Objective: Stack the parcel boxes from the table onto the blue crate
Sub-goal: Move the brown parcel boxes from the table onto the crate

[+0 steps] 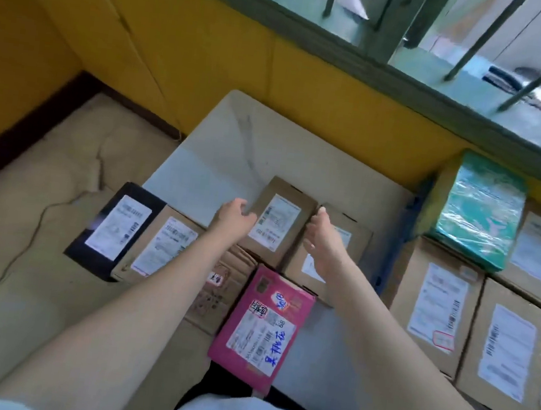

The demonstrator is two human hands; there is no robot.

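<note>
Both hands bracket the small brown parcel box (277,220): my left hand (234,216) curls on its near-left edge, my right hand (321,236) presses flat-fingered against the opposite side, squeezing for a lift. The blue crate (411,217) sits just right of that hand, already stacked.

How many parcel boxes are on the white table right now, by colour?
Brown cardboard boxes: 4
Black cardboard box: 1
Pink cardboard box: 1
Total: 6
</note>
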